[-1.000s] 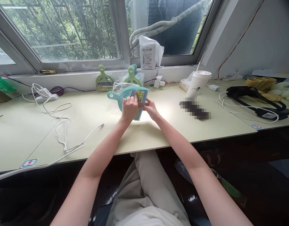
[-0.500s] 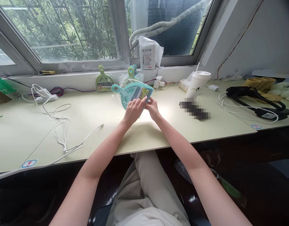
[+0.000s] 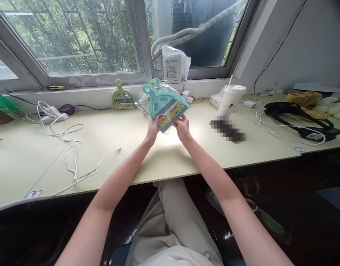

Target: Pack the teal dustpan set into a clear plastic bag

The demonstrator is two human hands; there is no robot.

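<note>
A turquoise dustpan set [image 3: 165, 105] in clear plastic wrap, with a grey-bristled brush and a yellow label, is held up over the table, tilted with its handle to the upper left. My left hand [image 3: 152, 131] grips its lower left corner. At its lower right edge, my right hand [image 3: 182, 126] holds it with the thumb on the front. A green wrapped dustpan set [image 3: 123, 98] leans against the wall under the window. Behind the held set, more dustpan handles [image 3: 154, 82] show, their lower parts hidden.
White cables [image 3: 72, 147] and a power strip [image 3: 55, 115] lie on the left of the table [image 3: 109, 129]. To the right are a white cup [image 3: 232, 98], a pixelated dark item [image 3: 227, 129] and a black headset [image 3: 302, 120]. A wrapped package [image 3: 174, 66] stands on the sill.
The turquoise set has turned so its label shows more fully, and its handle has moved right and up. My left hand has gone from across its front to its lower left corner.
</note>
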